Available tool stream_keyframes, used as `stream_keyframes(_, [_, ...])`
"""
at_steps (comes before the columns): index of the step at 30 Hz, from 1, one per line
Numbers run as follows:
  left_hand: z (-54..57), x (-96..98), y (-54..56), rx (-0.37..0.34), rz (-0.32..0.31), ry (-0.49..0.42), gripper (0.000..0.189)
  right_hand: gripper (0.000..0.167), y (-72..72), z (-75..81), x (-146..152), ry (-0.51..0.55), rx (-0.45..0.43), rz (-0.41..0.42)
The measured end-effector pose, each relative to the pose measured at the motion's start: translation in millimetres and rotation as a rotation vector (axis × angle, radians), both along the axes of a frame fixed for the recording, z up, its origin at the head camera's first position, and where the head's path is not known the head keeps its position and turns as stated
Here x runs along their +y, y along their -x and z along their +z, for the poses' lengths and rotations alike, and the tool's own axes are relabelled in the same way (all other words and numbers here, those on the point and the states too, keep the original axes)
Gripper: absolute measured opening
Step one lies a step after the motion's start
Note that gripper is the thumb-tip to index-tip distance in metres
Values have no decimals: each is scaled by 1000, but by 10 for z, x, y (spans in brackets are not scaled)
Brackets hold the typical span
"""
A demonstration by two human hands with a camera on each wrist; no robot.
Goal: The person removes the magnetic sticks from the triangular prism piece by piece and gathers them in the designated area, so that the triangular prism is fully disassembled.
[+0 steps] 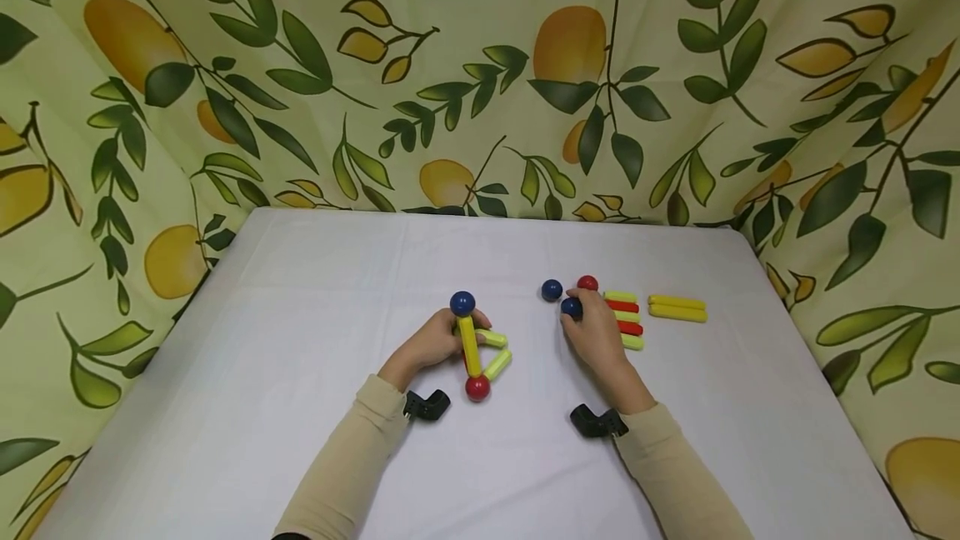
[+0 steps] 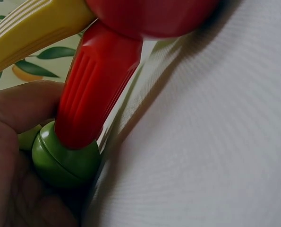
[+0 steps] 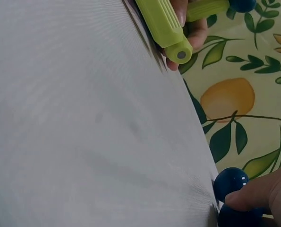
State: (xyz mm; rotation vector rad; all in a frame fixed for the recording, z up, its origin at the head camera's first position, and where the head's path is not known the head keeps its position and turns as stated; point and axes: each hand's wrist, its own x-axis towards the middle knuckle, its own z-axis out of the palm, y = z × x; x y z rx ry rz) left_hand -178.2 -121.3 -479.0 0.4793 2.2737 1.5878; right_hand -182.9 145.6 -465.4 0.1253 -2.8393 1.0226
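My left hand (image 1: 431, 342) grips a built piece of magnetic rods and balls on the table. On it, a yellow rod (image 1: 469, 347) runs between a blue ball (image 1: 462, 303) and a red ball (image 1: 477, 387). Two light-green rods (image 1: 498, 365) stick out to the right. In the left wrist view, a red rod (image 2: 97, 87) joins a green ball (image 2: 64, 158), which the fingers hold. Over to the right, my right hand (image 1: 598, 340) pinches a loose blue ball (image 1: 572, 307) between thumb and finger. A second blue ball (image 3: 231, 183) lies beside it.
A loose red ball (image 1: 587, 282) sits just beyond the right hand. Several light-green and red rods (image 1: 622, 307) lie in a row to that hand's right, partly hidden by it. Two yellow rods (image 1: 677, 308) lie farther right. Patterned cloth (image 1: 450, 107) hangs behind the white table (image 1: 300, 290).
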Motion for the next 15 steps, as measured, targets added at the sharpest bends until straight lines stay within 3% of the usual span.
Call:
stream_keyframes(7, [3, 2, 4, 17, 0, 7, 19, 49, -1, 1, 25, 5, -18, 4])
stream_keyframes(15, [-24, 2, 13, 20, -13, -10, 19, 51, -31, 20, 42, 49, 49, 4])
